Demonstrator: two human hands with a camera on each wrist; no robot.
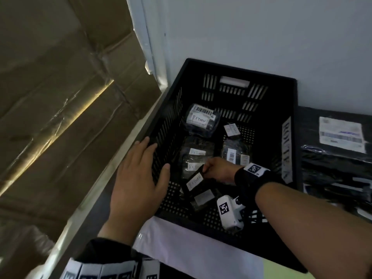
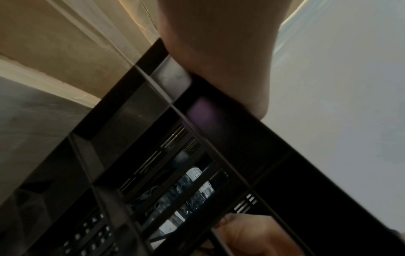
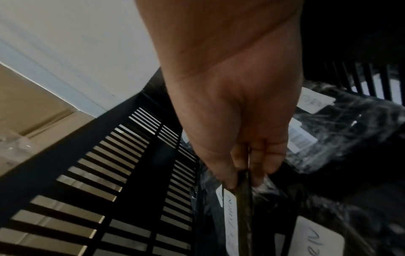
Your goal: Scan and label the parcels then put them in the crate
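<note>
- Nearest to the camera, the left hand is resting on the left rim of the black crate; its fingers are lying straight and relaxed over the slotted wall, and they are not gripping anything.
- In the left wrist view, the palm is pressing on the top edge of the crate, and some labelled parcels are showing through the slots.
- Just beside it, the right hand is reaching down inside the crate and is pinching the upper edge of a flat black parcel with a white label reading "RETURN".
- In the right wrist view, the thumb and fingers are closing on the thin edge of this parcel; the parcel is hanging below the fingertips, close to the slotted wall.
- This parcel is standing tilted over the perforated floor, at the near left part of the crate.
- A little farther, two more "RETURN" parcels are lying flat just behind the held one, and a wrapped parcel with a barcode is lying to the right of them.
- Toward the far wall of the crate, a rounded parcel with a barcode and a "RETURN" label is lying, with a small parcel near it.
- To the right, outside the crate, black bags with a printed shipping label are lying on the dark tabletop.
- The crate is standing against the white wall.
</note>
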